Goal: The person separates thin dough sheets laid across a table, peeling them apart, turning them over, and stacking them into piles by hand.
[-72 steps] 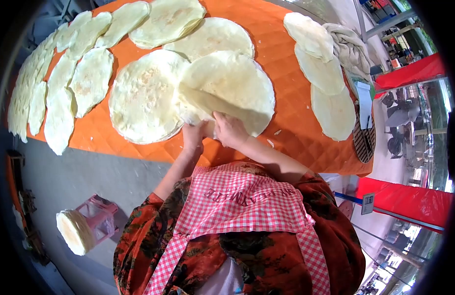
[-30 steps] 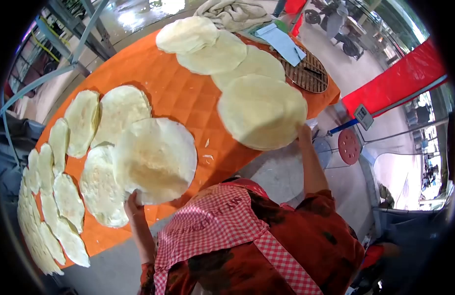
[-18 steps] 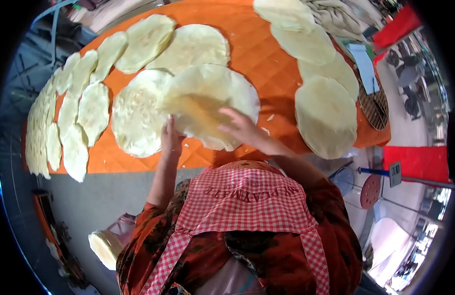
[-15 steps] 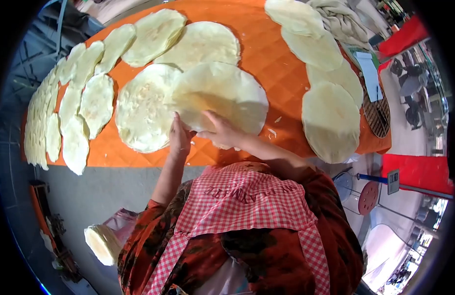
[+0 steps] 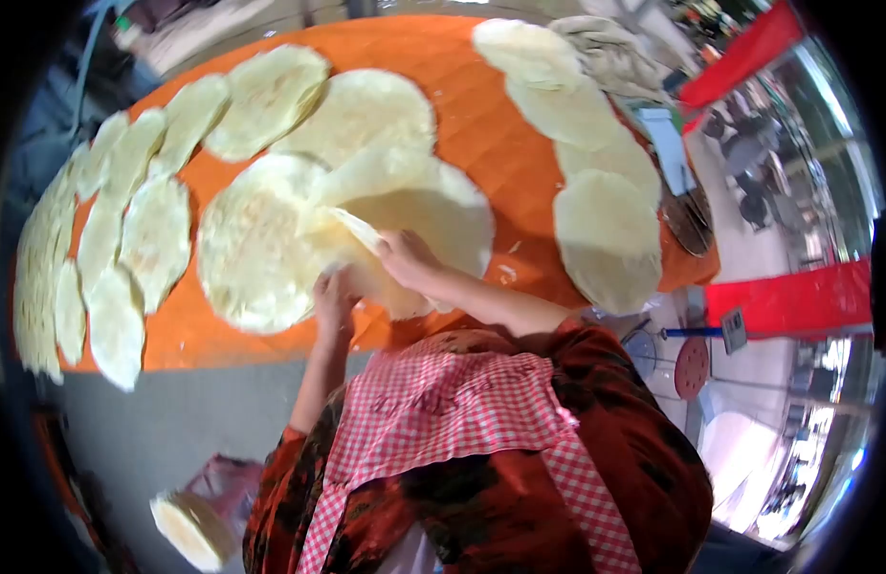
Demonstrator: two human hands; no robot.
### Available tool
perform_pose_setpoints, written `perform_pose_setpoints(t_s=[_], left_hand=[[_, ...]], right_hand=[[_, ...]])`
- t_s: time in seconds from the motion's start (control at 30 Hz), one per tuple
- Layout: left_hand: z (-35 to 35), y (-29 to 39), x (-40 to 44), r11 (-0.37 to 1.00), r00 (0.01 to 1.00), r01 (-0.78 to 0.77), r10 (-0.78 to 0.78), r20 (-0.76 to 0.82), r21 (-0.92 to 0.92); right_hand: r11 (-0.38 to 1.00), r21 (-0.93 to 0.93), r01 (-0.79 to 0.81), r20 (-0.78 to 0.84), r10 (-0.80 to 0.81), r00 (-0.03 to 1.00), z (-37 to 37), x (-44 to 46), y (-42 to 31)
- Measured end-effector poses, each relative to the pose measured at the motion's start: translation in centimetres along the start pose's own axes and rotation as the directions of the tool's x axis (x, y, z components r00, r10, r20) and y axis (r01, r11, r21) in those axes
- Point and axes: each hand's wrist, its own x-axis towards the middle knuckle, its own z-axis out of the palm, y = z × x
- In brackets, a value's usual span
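My right hand (image 5: 407, 258) pinches the raised, folded-over edge of a thin pale flatbread (image 5: 390, 182), whose sheet is partly lifted off the pile under it. Close by on the left, my left hand (image 5: 336, 297) is closed at the near edge of the same bread, fingertips pressed to it. Under and beside my hands lie a browned round flatbread (image 5: 256, 244) on the left and another pale sheet (image 5: 462, 215) on the right. The middle of the lifted sheet is creased, and the part behind my right hand is hidden.
An orange tablecloth (image 5: 462, 105) carries several more flatbreads, overlapping on the left (image 5: 156, 234) and in a row on the right (image 5: 608, 239). A crumpled cloth (image 5: 606, 57) and a brown woven tray (image 5: 689, 222) sit at the right. Stacked bread (image 5: 189, 531) in a bag is below left.
My right hand has moved up and gripped the bread, lifting and folding its edge. My left hand has closed at the near edge. The whole view has shifted slightly.
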Motion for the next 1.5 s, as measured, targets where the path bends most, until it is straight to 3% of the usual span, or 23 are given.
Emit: perform_pose_setpoints(t_s=[0.07,0.1,0.17,0.2,0.27,0.3,0.4,0.43,0.47,0.5,0.53,0.63,0.7,0.8,0.87,0.9,0.93,1.03,1.1,1.17,1.27,1.37,1.5], left_hand=[[-0.6,-0.3,0.0,0.998,1.000,-0.018,0.018,0.009,-0.063],[1.7,1.5,-1.8,0.996,0.995,-0.021,0.012,-0.101,-0.086],[1.2,0.3,-1.9,0.986,0.996,-0.088,0.090,0.009,-0.144],[1.5,0.1,-2.0,0.978,0.981,-0.160,0.172,0.087,-0.134],[1.6,-1.1,-1.3,0.960,0.941,-0.278,0.275,0.195,-0.012],[4.4,0.6,-3.1,0.962,0.971,-0.160,0.194,0.141,-0.222],[5.8,1.5,-4.2,0.961,0.910,-0.275,0.274,0.312,-0.042],[6.8,2.8,-5.3,0.933,0.882,-0.358,0.326,0.340,0.033],[7.8,3.9,-5.7,0.890,0.847,-0.444,0.380,0.373,0.102],[8.2,4.4,-5.5,0.884,0.852,-0.452,0.390,0.351,0.115],[8.1,4.7,-5.5,0.882,0.862,-0.452,0.393,0.321,0.132],[6.7,4.2,-5.0,0.891,0.909,-0.399,0.354,0.221,0.215],[5.3,1.8,-4.1,0.900,0.939,-0.335,0.292,0.185,0.280],[5.4,-2.3,-2.5,0.875,0.937,-0.344,0.298,0.181,0.341],[5.3,-4.7,-0.9,0.748,0.916,-0.401,0.340,0.214,0.528],[5.8,-5.1,-0.1,0.650,0.899,-0.433,0.365,0.243,0.624],[6.9,-4.7,0.4,0.480,0.833,-0.523,0.461,0.305,0.704],[8.5,-5.4,3.3,0.094,0.701,-0.591,0.551,0.453,0.801],[9.0,-6.4,4.8,-0.016,0.682,-0.578,0.540,0.493,0.816],[9.4,-7.0,6.1,-0.129,0.665,-0.555,0.525,0.532,0.822],[10.3,-6.5,6.4,-0.124,0.685,-0.533,0.518,0.513,0.837],[9.6,-6.2,6.1,-0.123,0.704,-0.510,0.509,0.495,0.852],[9.0,-6.6,6.9,-0.087,0.708,-0.532,0.501,0.498,0.843]], right_hand=[[0.999,0.022,0.032,-0.040,-0.031,0.999,-3.5,1.1,-3.5],[0.971,-0.134,0.196,-0.112,-0.211,0.971,-2.5,2.2,-2.8],[0.913,-0.302,0.274,0.081,-0.262,0.962,-1.9,0.6,-4.8],[0.953,-0.257,0.160,0.192,-0.111,0.975,-0.8,0.1,-5.4],[0.943,-0.308,0.125,0.193,-0.067,0.979,-0.5,-0.8,-6.0],[0.948,-0.305,0.095,0.184,-0.039,0.982,-0.9,-0.6,-6.4],[0.970,-0.236,-0.056,0.152,0.094,0.984,-1.7,4.0,-3.7],[0.984,-0.129,-0.126,0.135,0.143,0.980,-5.7,4.0,-5.5],[0.982,-0.155,0.109,0.027,-0.106,0.994,-7.4,6.2,-3.1],[0.982,-0.071,0.177,0.008,-0.177,0.984,-11.0,8.6,-0.8],[0.995,0.065,0.073,-0.036,-0.071,0.997,-17.7,6.2,-3.1],[0.963,0.269,0.008,-0.197,0.047,0.979,-30.3,3.4,0.4],[0.940,0.341,0.000,-0.300,0.109,0.948,-35.0,2.4,7.6],[0.959,0.242,-0.148,-0.401,0.238,0.885,-37.8,-0.6,17.3],[0.951,0.177,-0.254,-0.384,0.304,0.872,-37.6,-1.4,28.7],[0.929,-0.136,-0.343,-0.598,0.199,0.777,-36.4,-2.4,29.8],[0.787,-0.403,-0.467,-0.742,0.017,0.670,-35.3,-3.0,30.7],[0.971,-0.097,-0.220,-0.797,0.057,0.601,-32.1,0.7,34.5],[0.966,0.258,-0.011,-0.660,0.185,0.728,-30.5,5.3,35.0],[0.773,0.626,-0.109,-0.432,0.460,0.776,-31.1,10.1,32.9],[0.636,0.756,-0.154,-0.266,0.514,0.816,-29.7,16.8,25.0],[0.599,0.703,-0.383,0.183,0.368,0.911,-21.3,23.8,24.0],[0.777,0.476,-0.411,0.035,0.451,0.892,-12.3,28.0,19.5]])
